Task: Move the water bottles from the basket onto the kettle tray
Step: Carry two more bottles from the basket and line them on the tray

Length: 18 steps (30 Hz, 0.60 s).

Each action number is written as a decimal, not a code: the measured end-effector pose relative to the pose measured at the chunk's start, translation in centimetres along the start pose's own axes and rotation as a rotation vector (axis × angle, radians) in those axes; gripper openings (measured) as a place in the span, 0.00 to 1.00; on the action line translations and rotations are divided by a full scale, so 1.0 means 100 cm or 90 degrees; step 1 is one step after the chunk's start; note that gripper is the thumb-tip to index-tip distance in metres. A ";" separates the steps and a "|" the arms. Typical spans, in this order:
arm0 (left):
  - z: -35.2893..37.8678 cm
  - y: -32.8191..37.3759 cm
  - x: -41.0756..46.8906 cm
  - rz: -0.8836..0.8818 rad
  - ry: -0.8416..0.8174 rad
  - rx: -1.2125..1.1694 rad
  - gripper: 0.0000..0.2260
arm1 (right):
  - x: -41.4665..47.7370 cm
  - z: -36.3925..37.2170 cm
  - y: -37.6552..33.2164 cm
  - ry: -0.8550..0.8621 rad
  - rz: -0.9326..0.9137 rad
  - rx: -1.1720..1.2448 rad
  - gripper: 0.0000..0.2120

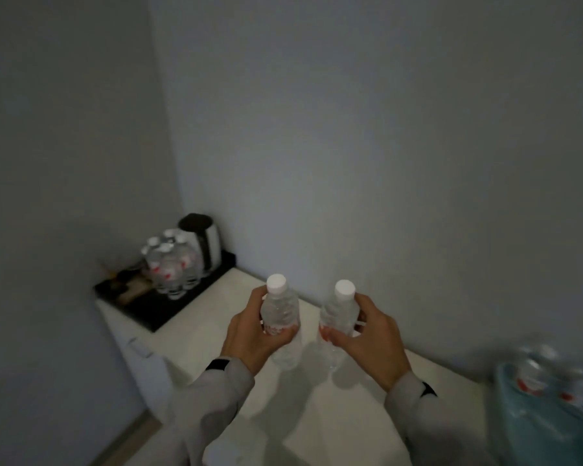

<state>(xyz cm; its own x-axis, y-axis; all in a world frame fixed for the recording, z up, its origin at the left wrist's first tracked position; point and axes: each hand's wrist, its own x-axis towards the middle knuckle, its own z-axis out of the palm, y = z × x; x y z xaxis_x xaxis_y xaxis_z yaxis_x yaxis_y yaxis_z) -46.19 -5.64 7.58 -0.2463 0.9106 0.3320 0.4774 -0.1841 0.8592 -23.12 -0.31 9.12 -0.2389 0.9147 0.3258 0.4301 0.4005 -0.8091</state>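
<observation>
Left hand [249,334] and right hand [360,338] each clamp a bottle [280,314] mid-body, near the tray [155,314]. Thin plastic likely flexes, slick; grip at label.

Two clear, white-capped water bottles stand upright, the left bottle [279,312] gripped in the left hand [249,334], the right bottle [339,314] in the right hand [364,341]. Far left of the hands, a black tray [155,314] carries a bottle cluster [170,267]. Right of them, a teal basket [532,418] holds blurred bottles [532,375].
</observation>
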 end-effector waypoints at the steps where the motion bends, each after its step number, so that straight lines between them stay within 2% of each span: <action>1: -0.023 -0.010 -0.001 -0.001 0.009 0.007 0.32 | 0.005 0.022 -0.011 -0.016 -0.003 0.007 0.32; 10: -0.191 -0.101 0.012 -0.060 0.113 0.076 0.33 | 0.072 0.205 -0.081 -0.154 -0.046 0.061 0.31; 14: -0.248 -0.143 0.043 -0.072 0.142 0.117 0.32 | 0.112 0.281 -0.096 -0.183 -0.050 0.107 0.31; 18: -0.293 -0.175 0.082 -0.091 0.146 0.144 0.32 | 0.152 0.340 -0.110 -0.197 -0.047 0.120 0.27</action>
<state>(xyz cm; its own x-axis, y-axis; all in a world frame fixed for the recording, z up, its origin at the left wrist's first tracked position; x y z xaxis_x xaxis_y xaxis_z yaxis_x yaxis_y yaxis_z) -81.31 -5.80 6.64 -0.4955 0.8095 0.3151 0.5921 0.0494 0.8044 -61.13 7.36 6.35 -0.5282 0.8125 0.2468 0.2408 0.4220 -0.8740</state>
